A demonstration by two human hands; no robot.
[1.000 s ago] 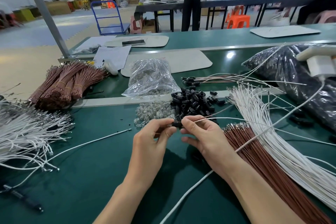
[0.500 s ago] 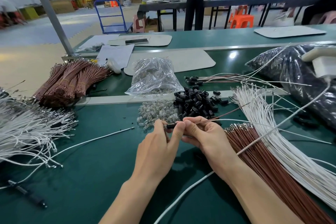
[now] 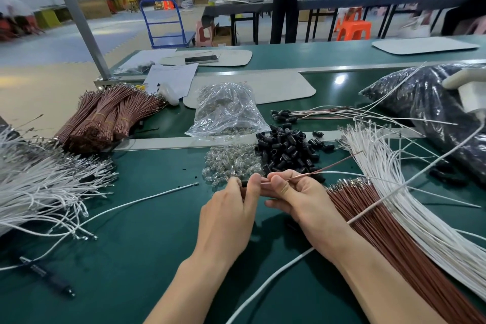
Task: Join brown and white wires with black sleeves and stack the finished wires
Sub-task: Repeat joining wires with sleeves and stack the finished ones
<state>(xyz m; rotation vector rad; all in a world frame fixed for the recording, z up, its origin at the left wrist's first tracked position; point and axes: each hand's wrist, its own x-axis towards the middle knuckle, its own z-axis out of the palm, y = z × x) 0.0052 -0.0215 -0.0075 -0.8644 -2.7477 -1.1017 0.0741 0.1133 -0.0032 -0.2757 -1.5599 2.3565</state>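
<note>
Nearest, on the green bench [image 3: 131, 258], a dark pen [image 3: 47, 275] lay at near left, and a thick white cable [image 3: 276, 277] passed under the right forearm towards the far right. Both hands met at mid-bench, just above the surface. Left hand [image 3: 228, 216]: fingers curled, thumb and fingertips pinching one black sleeve [image 3: 244, 183]. Right hand [image 3: 297, 197]: thumb and forefinger pinched a brown wire [image 3: 328, 166] whose near end pointed at the sleeve; the free end rose to the far right. A thin white wire [image 3: 368, 176] left the same grip and trailed right. Whether the wire ends had entered the sleeve could not be seen. Right of the hands lay loose brown wires [image 3: 394, 231], with loose white wires [image 3: 420, 205] beside them. At left lay a tangle of white wires [image 3: 39, 187] and one single white wire [image 3: 131, 202]. Just beyond the hands: a heap of clear bulbs [image 3: 231, 163] touching a pile of black sleeves [image 3: 286, 150]. Farther off: a clear plastic bag [image 3: 226, 110], the finished wires [image 3: 315, 113] stacked to its right with sleeved ends pointing left, tied brown bundles [image 3: 105, 118] at far left, and a dark bag [image 3: 420, 102] at far right.
</note>
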